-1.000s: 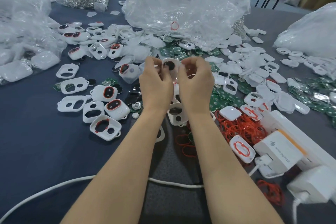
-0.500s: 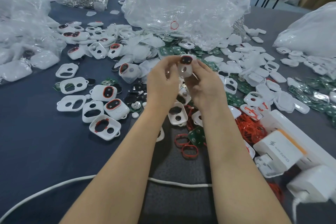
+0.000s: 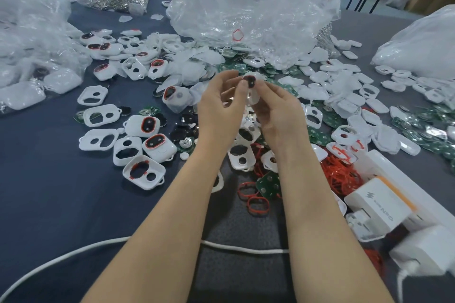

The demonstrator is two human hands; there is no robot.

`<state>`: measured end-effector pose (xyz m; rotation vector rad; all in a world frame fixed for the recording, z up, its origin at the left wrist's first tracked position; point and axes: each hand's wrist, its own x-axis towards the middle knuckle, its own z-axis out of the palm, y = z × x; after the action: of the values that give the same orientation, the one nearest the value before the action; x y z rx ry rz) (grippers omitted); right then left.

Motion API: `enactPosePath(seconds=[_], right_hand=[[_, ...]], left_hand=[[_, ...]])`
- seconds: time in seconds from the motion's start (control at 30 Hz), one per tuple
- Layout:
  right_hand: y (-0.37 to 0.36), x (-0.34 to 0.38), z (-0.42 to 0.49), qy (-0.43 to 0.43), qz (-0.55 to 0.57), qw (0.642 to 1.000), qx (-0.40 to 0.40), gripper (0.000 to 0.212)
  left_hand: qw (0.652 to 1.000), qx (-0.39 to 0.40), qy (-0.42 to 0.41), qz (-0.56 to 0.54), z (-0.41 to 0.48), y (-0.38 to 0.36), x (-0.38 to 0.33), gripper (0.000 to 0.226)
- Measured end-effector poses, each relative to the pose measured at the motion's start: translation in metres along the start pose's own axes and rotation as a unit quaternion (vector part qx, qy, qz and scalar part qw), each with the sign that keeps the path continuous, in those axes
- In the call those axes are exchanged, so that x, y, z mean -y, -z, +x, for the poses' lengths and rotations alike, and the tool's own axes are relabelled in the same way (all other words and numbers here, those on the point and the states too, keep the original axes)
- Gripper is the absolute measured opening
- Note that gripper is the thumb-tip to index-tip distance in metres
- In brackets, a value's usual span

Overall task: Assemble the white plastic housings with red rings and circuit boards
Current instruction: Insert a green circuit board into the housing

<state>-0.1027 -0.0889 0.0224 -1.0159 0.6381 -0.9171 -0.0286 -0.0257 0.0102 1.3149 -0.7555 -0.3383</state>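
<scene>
I hold a white housing up over the middle of the table; a red ring and a dark window sit in its top end. My right hand grips it from the right and below. My left hand has its thumb tip on the dark window, fingers curled beside it. Loose red rings and a green circuit board lie under my wrists. A heap of red rings is at the right. Fitted housings and an upturned housing holding a red ring lie at the left.
Several white housings and green boards cover the table's middle and right. Clear plastic bags stand at the back, left and right. A white power strip with an adapter sits front right. A white cable runs along the front.
The housing has turned in my hands, so its dark window now faces me. Both hands have shifted slightly right, uncovering the red rings and the green board below them.
</scene>
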Motion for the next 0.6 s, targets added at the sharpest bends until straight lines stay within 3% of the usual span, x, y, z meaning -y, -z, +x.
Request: enactPosePath(seconds=[0.07, 0.17, 0.33, 0.43, 0.6], right_hand=[[-0.004, -0.003, -0.003, 0.110, -0.173, 0.978, -0.029, 0.014], [-0.011, -0.007, -0.005, 0.212, -0.365, 0.906, -0.030, 0.025], [-0.011, -0.007, -0.005, 0.257, -0.452, 0.854, 0.001, 0.022], [-0.008, -0.002, -0.005, 0.214, -0.444, 0.869, 0.033, 0.025], [-0.010, 0.007, -0.009, 0.132, -0.257, 0.957, 0.020, 0.025]], left_hand=[[1.000, 0.014, 0.021, -0.016, -0.001, -0.003, -0.001, 0.028], [0.997, 0.006, 0.057, -0.061, 0.002, -0.002, -0.002, 0.030], [0.984, 0.031, 0.114, -0.130, 0.007, 0.004, 0.000, 0.024], [0.985, 0.023, 0.127, -0.119, 0.008, 0.006, 0.002, 0.019], [0.989, -0.036, 0.136, -0.044, 0.013, 0.013, 0.006, 0.019]])
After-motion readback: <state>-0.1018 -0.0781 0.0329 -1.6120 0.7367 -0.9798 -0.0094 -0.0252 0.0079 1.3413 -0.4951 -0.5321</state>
